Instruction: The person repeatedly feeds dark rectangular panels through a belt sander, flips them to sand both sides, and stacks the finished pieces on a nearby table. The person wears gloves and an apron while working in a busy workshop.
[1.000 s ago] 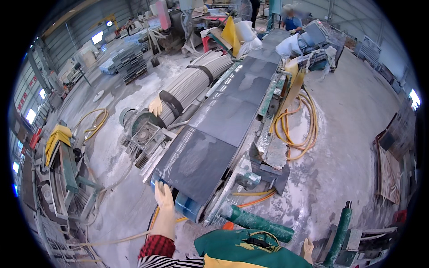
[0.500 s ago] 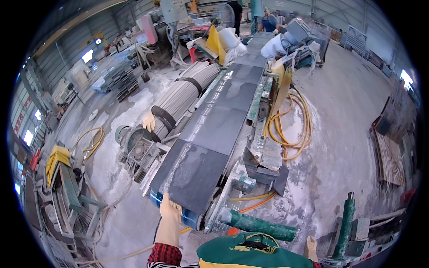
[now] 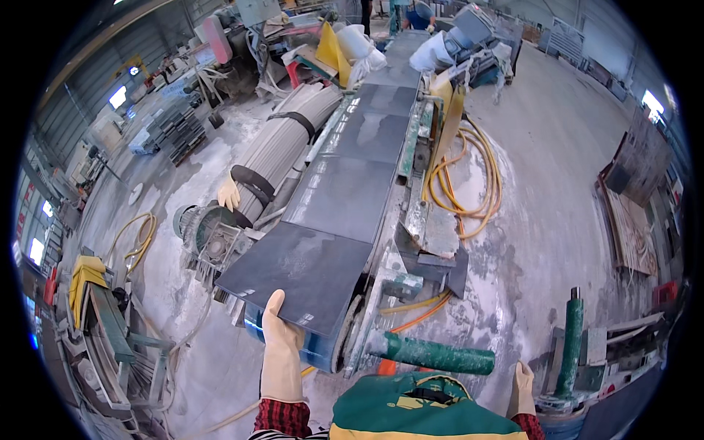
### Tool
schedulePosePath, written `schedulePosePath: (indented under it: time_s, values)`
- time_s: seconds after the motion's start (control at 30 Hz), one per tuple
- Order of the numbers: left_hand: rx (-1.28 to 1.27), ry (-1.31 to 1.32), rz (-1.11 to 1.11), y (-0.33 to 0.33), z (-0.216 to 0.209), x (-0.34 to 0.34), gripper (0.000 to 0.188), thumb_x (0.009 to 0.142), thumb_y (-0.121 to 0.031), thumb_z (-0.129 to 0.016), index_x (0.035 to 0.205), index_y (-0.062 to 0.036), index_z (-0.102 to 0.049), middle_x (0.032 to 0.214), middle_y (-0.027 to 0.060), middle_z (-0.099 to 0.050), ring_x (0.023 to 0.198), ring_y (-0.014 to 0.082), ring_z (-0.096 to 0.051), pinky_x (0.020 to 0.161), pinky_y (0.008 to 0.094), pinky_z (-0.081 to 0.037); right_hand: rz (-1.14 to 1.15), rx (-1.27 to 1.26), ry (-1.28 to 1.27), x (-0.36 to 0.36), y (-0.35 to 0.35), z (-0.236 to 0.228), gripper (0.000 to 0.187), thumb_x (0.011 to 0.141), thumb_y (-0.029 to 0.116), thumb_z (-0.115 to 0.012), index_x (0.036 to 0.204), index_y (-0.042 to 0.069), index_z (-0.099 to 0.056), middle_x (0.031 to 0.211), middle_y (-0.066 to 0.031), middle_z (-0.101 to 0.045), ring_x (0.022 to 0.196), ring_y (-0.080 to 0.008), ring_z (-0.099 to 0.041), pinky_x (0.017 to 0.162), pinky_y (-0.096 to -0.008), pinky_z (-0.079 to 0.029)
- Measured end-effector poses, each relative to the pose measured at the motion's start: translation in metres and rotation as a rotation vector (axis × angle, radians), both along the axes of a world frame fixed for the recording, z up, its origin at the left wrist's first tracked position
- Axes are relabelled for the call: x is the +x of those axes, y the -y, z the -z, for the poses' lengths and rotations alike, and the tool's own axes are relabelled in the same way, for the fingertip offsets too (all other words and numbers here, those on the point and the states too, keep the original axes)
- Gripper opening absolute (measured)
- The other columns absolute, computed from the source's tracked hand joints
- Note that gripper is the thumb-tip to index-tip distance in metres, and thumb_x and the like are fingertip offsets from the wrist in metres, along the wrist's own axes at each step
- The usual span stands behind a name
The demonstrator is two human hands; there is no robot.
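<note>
My left hand, in a cream rubber glove, grips the near edge of a dark grey stone slab. Its thumb lies on top, and the fingers are hidden beneath. Skewed on the blue conveyor belt, this slab juts past the belt's left side with one corner. Farther up the line lies another dark slab, with more behind it. Low at the right, beside my green apron, is my right hand, gloved too. Its fingers look curled together, with nothing visible in them.
Left of the conveyor stand a motor and a strapped grey bundle, with a loose glove on it. A green roller projects near the belt end. Yellow hoses coil on the right. Another person stands at the far end.
The near slab has turned and shifted left, its corner now past the belt's edge, with my left hand still gripping it. My right hand shows farther up in view.
</note>
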State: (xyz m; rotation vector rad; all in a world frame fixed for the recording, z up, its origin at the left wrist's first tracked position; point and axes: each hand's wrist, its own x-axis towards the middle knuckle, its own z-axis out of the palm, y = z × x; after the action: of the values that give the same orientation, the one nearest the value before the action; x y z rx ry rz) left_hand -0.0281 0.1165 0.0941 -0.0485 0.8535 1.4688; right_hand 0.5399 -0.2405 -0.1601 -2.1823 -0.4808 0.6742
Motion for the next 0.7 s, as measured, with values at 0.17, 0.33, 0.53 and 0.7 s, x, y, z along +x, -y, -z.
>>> schedulePosePath:
  time_s: [0.17,0.33,0.53,0.7]
  values:
    - [-0.014,-0.12,0.037,-0.003,0.016,-0.01,0.045,0.076,-0.002,-0.059,0.121,0.0061,-0.056,0.119,0.0197,-0.065,0.108,0.036,-0.065,0.101,0.0479,-0.052,-0.036,-0.04,-0.022,0.014,0.004,-0.005,0.033,0.1,0.019,-0.057,0.124,-0.002,-0.065,0.122,-0.0126,-0.07,0.114,-0.0219,-0.065,0.1,-0.0307,-0.047]
    - [0.159,-0.179,0.047,0.029,-0.005,-0.024,0.046,0.07,-0.002,-0.06,0.114,0.0101,-0.058,0.113,0.0214,-0.066,0.102,0.0378,-0.067,0.094,0.0485,-0.057,-0.046,0.195,0.098,-0.018,-0.023,-0.059,0.031,0.101,0.015,-0.057,0.124,-0.004,-0.065,0.118,-0.0124,-0.07,0.109,-0.0196,-0.065,0.097,-0.0288,-0.048]
    - [0.255,-0.214,0.288,0.062,-0.031,-0.057,0.061,0.069,-0.011,-0.059,0.124,0.0136,-0.055,0.121,0.0268,-0.065,0.106,0.0432,-0.067,0.095,0.0513,-0.056,-0.181,0.244,-0.069,-0.104,-0.102,-0.155,0.031,0.1,0.013,-0.059,0.128,0.001,-0.065,0.127,-0.0108,-0.067,0.119,-0.0199,-0.06,0.103,-0.0297,-0.045]
    - [0.332,-0.052,0.456,0.078,-0.055,0.006,0.065,0.069,-0.009,-0.061,0.13,0.0126,-0.05,0.122,0.0285,-0.064,0.105,0.0443,-0.067,0.094,0.0514,-0.057,-0.55,0.458,-0.862,-0.187,-0.172,-0.212,0.048,0.104,0.03,-0.052,0.145,0.005,-0.048,0.143,-0.0129,-0.055,0.132,-0.0292,-0.053,0.111,-0.0423,-0.042]
